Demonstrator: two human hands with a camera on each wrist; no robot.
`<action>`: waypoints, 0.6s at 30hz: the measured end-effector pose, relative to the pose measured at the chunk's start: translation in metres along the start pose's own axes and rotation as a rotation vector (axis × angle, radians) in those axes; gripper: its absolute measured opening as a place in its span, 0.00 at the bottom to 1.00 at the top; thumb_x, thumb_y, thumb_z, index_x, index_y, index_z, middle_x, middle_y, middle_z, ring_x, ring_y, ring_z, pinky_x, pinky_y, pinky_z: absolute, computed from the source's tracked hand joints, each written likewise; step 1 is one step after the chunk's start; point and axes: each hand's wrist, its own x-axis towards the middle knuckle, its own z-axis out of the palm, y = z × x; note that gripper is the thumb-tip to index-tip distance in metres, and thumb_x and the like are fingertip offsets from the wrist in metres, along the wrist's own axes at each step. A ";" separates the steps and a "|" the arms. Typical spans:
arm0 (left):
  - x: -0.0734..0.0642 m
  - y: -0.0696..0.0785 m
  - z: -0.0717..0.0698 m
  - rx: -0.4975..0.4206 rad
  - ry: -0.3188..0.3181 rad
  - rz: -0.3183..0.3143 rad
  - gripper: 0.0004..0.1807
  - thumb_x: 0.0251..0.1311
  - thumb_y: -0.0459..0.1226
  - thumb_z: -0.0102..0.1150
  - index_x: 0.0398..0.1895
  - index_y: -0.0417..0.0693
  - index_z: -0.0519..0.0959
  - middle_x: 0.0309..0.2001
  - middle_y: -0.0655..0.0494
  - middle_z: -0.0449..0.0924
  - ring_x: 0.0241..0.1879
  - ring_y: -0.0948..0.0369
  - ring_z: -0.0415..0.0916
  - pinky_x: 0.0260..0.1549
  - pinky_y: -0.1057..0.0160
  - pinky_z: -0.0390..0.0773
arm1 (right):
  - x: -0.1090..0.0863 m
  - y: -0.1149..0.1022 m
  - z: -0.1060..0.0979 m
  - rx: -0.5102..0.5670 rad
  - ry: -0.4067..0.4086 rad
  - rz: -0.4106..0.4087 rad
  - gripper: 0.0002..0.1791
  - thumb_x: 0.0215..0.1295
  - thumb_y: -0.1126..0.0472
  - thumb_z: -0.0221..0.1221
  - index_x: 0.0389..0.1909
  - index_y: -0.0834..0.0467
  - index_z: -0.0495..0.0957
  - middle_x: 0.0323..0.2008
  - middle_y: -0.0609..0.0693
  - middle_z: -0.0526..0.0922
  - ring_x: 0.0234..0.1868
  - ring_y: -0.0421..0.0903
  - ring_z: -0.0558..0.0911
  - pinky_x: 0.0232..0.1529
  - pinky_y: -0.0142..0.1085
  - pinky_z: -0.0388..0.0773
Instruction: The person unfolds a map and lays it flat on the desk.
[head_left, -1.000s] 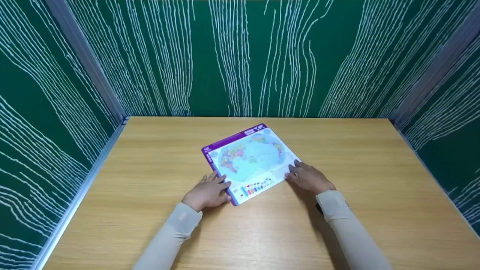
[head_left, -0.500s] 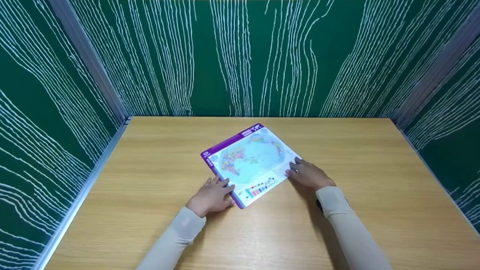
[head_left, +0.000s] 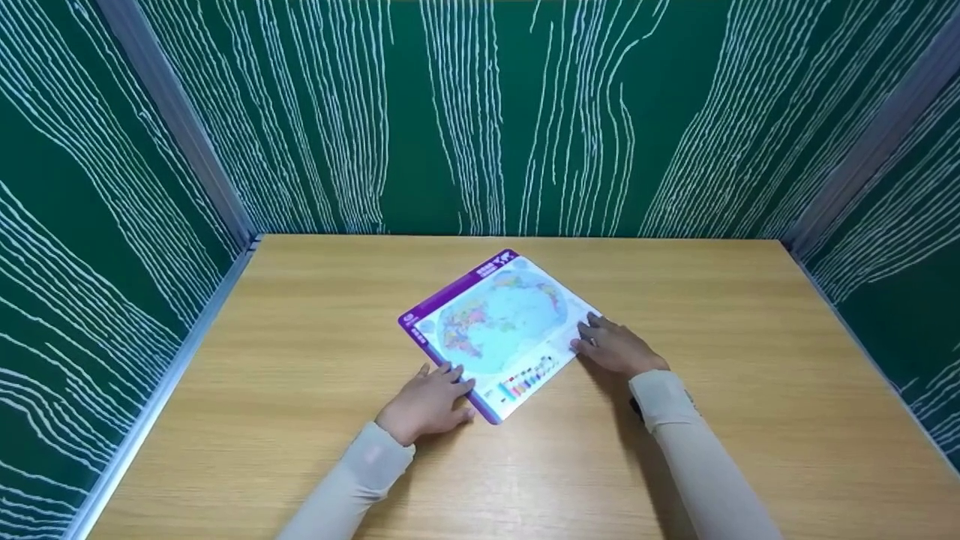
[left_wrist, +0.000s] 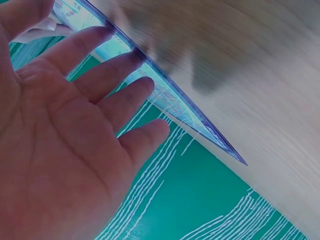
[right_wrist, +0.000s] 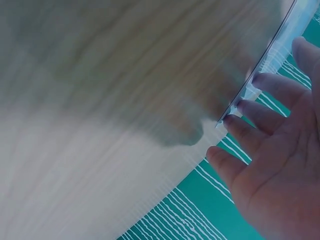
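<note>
A thin rectangular world map sheet (head_left: 502,322) with a purple border lies slanted on the wooden table, its printed side up. My left hand (head_left: 427,405) is at its lower left edge, fingertips resting on the purple border. In the left wrist view, the fingers (left_wrist: 120,70) of that hand are spread and nearly straight along the map's edge. On the other side, my right hand (head_left: 619,349) touches the map's right corner with extended fingers. The right wrist view shows those fingertips (right_wrist: 230,120) right at the sheet's edge, palm facing the camera.
The wooden table (head_left: 300,300) extends around the map on all sides. Green panels (head_left: 420,112) with wavy white lines stand behind it and at both sides, joined by grey posts (head_left: 180,120) at the corners.
The map has turned counter-clockwise, its near corner shifting right and its top corner left. My left hand has moved slightly right and nearer with the edge; the right hand stays almost still.
</note>
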 end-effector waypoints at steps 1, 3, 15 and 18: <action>0.000 0.000 0.000 0.009 0.008 0.008 0.30 0.66 0.53 0.52 0.69 0.53 0.67 0.73 0.50 0.60 0.74 0.51 0.52 0.73 0.44 0.49 | 0.001 0.000 0.000 -0.015 0.007 -0.013 0.34 0.73 0.41 0.43 0.72 0.55 0.58 0.75 0.60 0.52 0.75 0.63 0.49 0.71 0.62 0.46; -0.001 0.001 0.000 0.015 0.014 0.017 0.30 0.66 0.52 0.52 0.69 0.52 0.67 0.72 0.49 0.60 0.74 0.52 0.54 0.73 0.45 0.50 | 0.005 -0.001 0.001 -0.042 0.017 -0.032 0.34 0.73 0.41 0.43 0.72 0.57 0.59 0.74 0.62 0.53 0.75 0.62 0.50 0.72 0.61 0.47; -0.001 0.007 0.004 -0.025 0.008 0.009 0.32 0.65 0.53 0.53 0.70 0.53 0.66 0.73 0.48 0.58 0.73 0.53 0.55 0.73 0.49 0.52 | 0.007 -0.002 0.002 -0.027 0.024 0.000 0.35 0.73 0.40 0.42 0.73 0.56 0.56 0.75 0.61 0.50 0.75 0.62 0.47 0.74 0.58 0.44; -0.001 0.008 0.005 -0.027 0.013 0.013 0.32 0.65 0.53 0.53 0.70 0.52 0.66 0.73 0.48 0.59 0.73 0.52 0.56 0.73 0.49 0.53 | 0.008 -0.002 0.003 -0.032 0.023 -0.002 0.36 0.73 0.40 0.42 0.74 0.56 0.55 0.75 0.61 0.49 0.75 0.62 0.47 0.74 0.58 0.43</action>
